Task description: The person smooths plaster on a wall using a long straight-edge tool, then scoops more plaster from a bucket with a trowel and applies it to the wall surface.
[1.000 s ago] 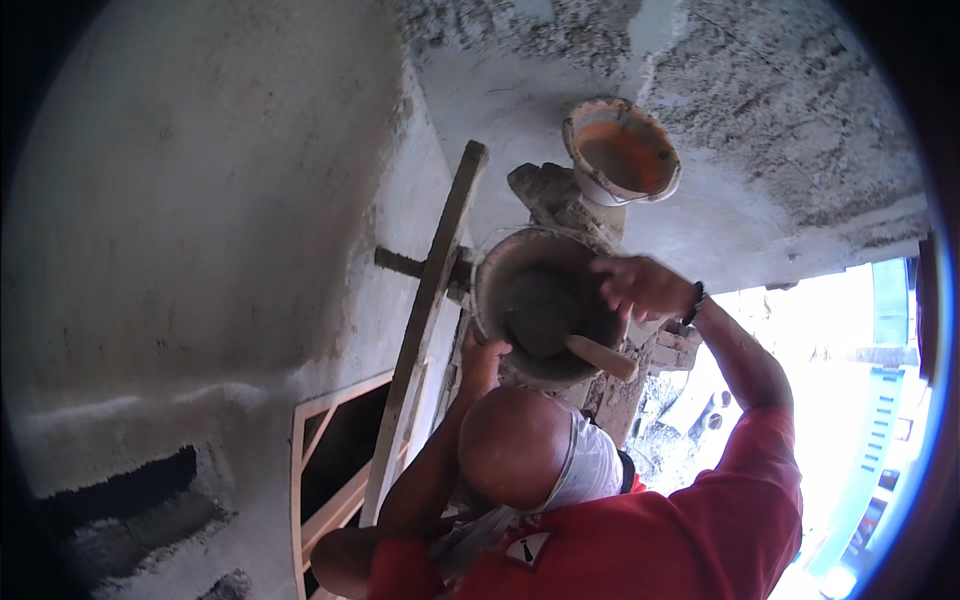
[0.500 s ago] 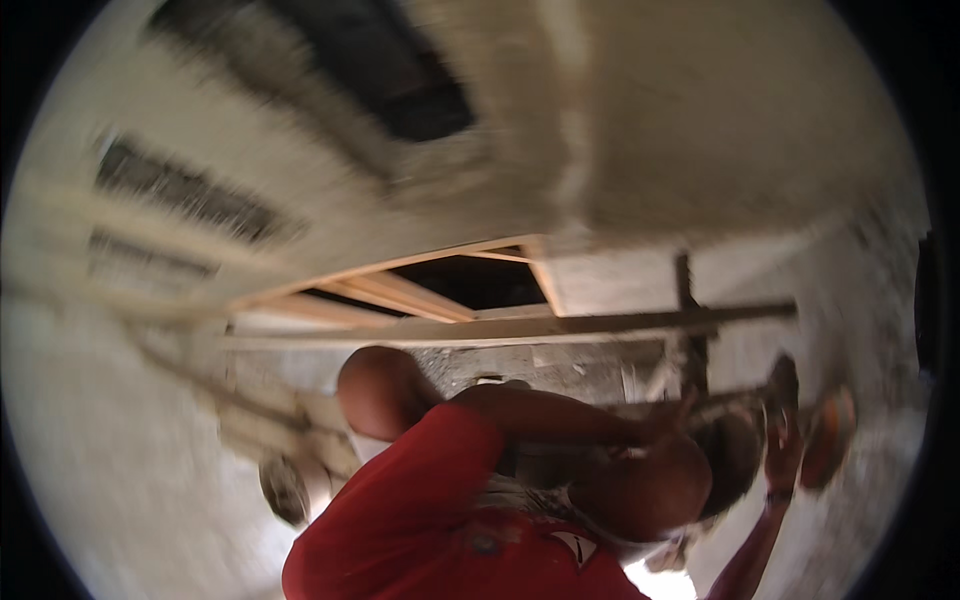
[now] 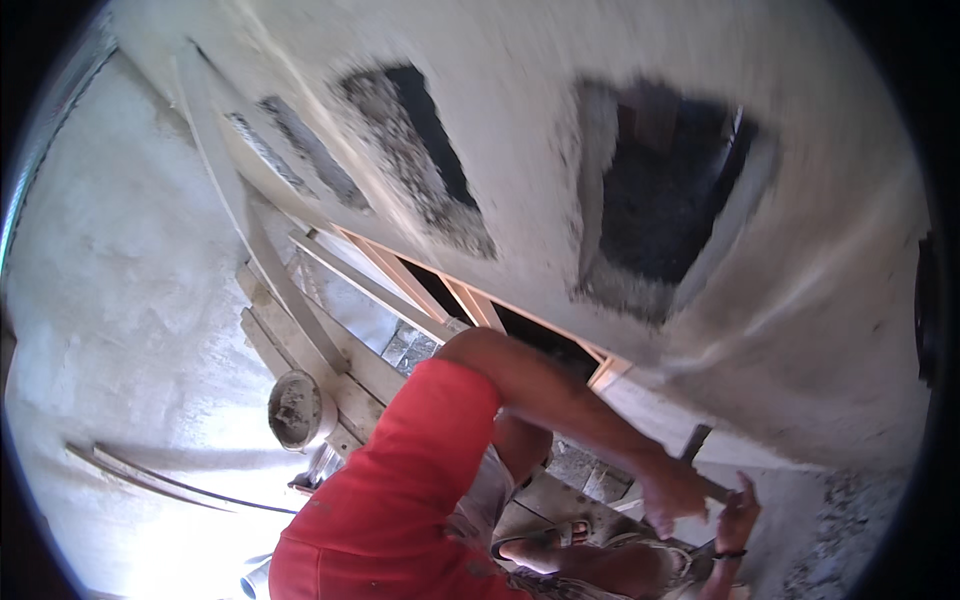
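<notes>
From the red sleeve my left arm reaches across to the lower right. My left hand (image 3: 672, 492) hangs there with its fingers loosely apart and nothing visible in them; it is slightly smeared. My right hand (image 3: 736, 522), with a dark band at the wrist, is raised just to the right of it. Its fingers are spread beside the end of a wooden rail (image 3: 372, 288), whose middle my left arm hides. Whether the right hand touches the rail I cannot tell. A dark upright bar (image 3: 694, 443) stands just beyond both hands.
A mortar-stained bucket (image 3: 297, 412) rests on planks (image 3: 262, 345) at left, beside a long leaning board (image 3: 235, 205). The plastered wall (image 3: 535, 150) has rough openings, one a large dark hole (image 3: 665, 190). A wooden frame (image 3: 470, 300) sits low in it. My sandalled foot (image 3: 535, 553) is below.
My view has turned, bringing the large wall opening and the bucket clearly in. The hands have come closer together and lower. The round orange-rimmed thing near my right hand is out of sight.
</notes>
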Demonstrator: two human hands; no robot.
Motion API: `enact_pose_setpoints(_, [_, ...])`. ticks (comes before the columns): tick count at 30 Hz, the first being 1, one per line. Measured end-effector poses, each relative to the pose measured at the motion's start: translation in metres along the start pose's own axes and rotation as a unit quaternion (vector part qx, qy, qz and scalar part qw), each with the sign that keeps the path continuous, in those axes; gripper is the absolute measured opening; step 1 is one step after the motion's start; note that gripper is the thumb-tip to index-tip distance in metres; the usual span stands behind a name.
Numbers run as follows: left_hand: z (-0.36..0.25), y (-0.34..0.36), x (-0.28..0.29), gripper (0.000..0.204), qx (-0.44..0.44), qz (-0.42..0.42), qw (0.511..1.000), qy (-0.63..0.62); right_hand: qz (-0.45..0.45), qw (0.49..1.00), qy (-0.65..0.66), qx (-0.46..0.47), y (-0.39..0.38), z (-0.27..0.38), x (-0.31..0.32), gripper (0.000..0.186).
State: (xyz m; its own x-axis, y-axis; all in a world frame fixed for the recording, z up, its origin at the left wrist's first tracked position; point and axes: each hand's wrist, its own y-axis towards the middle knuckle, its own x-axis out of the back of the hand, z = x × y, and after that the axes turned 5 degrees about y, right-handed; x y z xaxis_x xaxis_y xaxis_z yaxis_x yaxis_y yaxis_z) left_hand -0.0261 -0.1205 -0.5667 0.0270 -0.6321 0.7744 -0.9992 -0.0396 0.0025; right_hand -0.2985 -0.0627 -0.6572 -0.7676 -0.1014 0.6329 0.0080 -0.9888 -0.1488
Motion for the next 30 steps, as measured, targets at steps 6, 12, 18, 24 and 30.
enact_pose_setpoints(6, [-0.149, -0.134, 0.143, 0.057, 0.157, -0.158, 0.959, -0.172, 0.073, 0.969, -0.222, 0.079, -0.037, 0.106, 0.054, 0.036])
enact_pose_setpoints(12, [-0.195, -0.394, 0.171, 0.034, 0.521, -0.622, 0.538, -0.229, 0.244, 0.948, -0.197, -0.05, -0.105, 0.133, 0.116, 0.04])
enact_pose_setpoints(18, [-0.221, -0.707, 0.242, 0.072, 0.713, -0.616, 0.236, 0.236, 0.369, 0.893, -0.125, -0.226, -0.133, 0.273, 0.132, 0.04])
enact_pose_setpoints(24, [-0.275, -0.862, 0.342, 0.085, 0.722, -0.637, 0.18, 0.203, 0.401, 0.893, -0.048, -0.2, -0.129, 0.41, 0.084, 0.039])
enact_pose_setpoints(30, [-0.239, -0.885, 0.36, 0.089, 0.646, -0.681, 0.343, -0.034, 0.267, 0.932, -0.031, -0.244, -0.144, 0.462, 0.055, 0.036])
